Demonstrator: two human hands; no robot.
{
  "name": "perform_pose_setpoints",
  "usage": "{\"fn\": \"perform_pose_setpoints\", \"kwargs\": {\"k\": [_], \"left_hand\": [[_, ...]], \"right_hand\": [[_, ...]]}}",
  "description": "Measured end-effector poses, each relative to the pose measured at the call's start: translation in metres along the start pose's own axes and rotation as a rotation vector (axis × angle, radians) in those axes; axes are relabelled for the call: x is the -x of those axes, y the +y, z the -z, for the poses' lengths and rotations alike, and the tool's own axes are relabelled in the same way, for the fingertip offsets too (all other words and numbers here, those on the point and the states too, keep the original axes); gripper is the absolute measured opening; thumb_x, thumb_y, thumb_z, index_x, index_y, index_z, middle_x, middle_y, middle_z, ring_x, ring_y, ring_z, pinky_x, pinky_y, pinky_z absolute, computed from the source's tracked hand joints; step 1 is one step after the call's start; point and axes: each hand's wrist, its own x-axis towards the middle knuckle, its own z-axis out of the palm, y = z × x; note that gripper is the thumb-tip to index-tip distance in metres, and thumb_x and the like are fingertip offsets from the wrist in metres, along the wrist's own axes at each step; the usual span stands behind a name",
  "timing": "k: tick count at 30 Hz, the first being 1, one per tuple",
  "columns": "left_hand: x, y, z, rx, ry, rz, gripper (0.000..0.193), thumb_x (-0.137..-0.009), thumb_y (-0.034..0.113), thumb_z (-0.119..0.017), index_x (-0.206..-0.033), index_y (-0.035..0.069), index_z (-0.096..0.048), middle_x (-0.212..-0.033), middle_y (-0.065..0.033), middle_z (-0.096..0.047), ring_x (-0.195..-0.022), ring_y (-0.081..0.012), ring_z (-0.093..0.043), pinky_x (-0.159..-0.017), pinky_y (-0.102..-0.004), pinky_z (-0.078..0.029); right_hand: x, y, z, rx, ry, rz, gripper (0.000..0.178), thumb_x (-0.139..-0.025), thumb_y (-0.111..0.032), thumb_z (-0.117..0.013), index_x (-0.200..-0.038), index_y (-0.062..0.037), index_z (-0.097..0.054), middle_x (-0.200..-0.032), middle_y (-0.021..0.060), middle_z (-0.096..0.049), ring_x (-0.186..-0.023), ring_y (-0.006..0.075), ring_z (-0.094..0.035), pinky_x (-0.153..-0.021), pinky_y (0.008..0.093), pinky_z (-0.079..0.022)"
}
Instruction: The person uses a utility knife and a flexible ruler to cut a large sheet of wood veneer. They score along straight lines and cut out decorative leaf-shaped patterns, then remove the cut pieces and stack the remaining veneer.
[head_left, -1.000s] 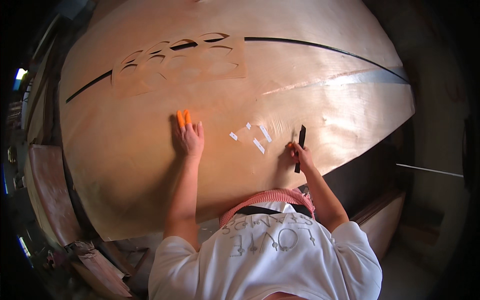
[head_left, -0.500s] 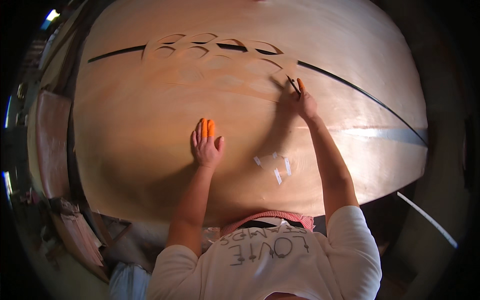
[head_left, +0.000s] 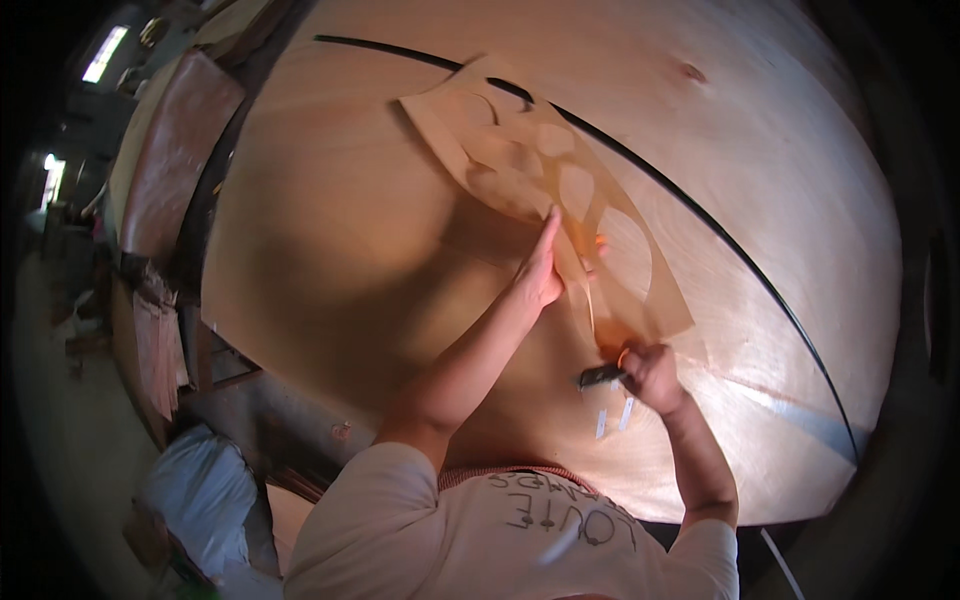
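A thin tan sheet with leaf-shaped cutouts [head_left: 655, 312] is lifted off a broad pale wooden panel [head_left: 340, 220] and tilted. My left hand [head_left: 543, 272] grips its near edge, thumb on the upper face and fingers behind; an orange finger cover shows through a gap. At the sheet's near right end, my right hand [head_left: 655, 380] is closed round a short dark tool [head_left: 600, 376], blurred, whose kind I cannot make out. Whether these fingers also pinch the sheet is unclear. Beyond the sheet, a long black strip [head_left: 700, 200] curves across the panel.
White tape pieces [head_left: 602, 424] stick to the panel below my right hand. Along the left stand a glossy brown curved board [head_left: 178, 160] and ragged wood strips [head_left: 157, 340]. A pale plastic sack [head_left: 205, 490] lies at the lower left.
The cutout sheet has come up off the panel and turned. My left hand has moved from lying flat to gripping it. My right hand has come nearer me, and the view has shifted.
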Motion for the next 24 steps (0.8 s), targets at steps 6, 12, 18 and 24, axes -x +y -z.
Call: {"fn": "perform_pose_setpoints", "kwargs": {"k": [6, 12, 18, 24], "left_hand": [[0.037, 0.058, 0.027, -0.401, 0.032, -0.298, 0.025, -0.082, 0.024, -0.057, -0.103, 0.012, -0.055, -0.085, 0.0019, -0.057, -0.073, -0.0111, -0.053, -0.065, -0.0324, -0.045], [0.27, 0.075, 0.25, -0.578, 0.856, -0.68, 0.031, -0.082, 0.034, -0.057, -0.098, 0.007, -0.059, -0.082, -0.0074, -0.057, -0.066, -0.0197, -0.054, -0.058, -0.0315, -0.044], [0.567, -0.078, 0.333, -1.725, 1.356, 1.109, 0.04, -0.086, 0.031, -0.045, -0.118, 0.007, -0.049, -0.111, -0.0154, -0.052, -0.097, -0.0271, -0.054, -0.078, -0.0405, -0.044], [0.55, -0.09, 0.273, -1.181, 1.569, 1.095, 0.066, -0.075, 0.045, -0.054, -0.125, 0.004, -0.037, -0.126, -0.0167, -0.037, -0.108, -0.0301, -0.046, -0.087, -0.0393, -0.04]], "right_hand": [[0.008, 0.04, 0.023, -0.261, 0.252, -0.145, 0.012, -0.076, -0.014, -0.059, -0.085, -0.0083, -0.054, -0.068, 0.0075, -0.054, -0.065, 0.0201, -0.059, -0.056, 0.033, -0.047], [0.019, 0.195, 0.035, 0.639, 0.275, -0.522, 0.052, -0.08, 0.002, -0.045, -0.129, -0.0134, -0.037, -0.126, 0.0127, -0.04, -0.112, 0.0292, -0.043, -0.09, 0.0391, -0.038], [0.028, 0.238, 0.013, 0.705, 0.046, -0.575, 0.043, -0.087, -0.014, -0.035, -0.13, -0.0123, -0.034, -0.102, 0.0103, -0.048, -0.095, 0.0281, -0.046, -0.086, 0.0394, -0.035], [0.012, 0.143, 0.015, 0.104, 0.044, -0.543, 0.027, -0.091, -0.03, -0.035, -0.096, -0.0072, -0.049, -0.082, 0.0183, -0.055, -0.075, 0.0378, -0.055, -0.061, 0.0468, -0.041]]}}
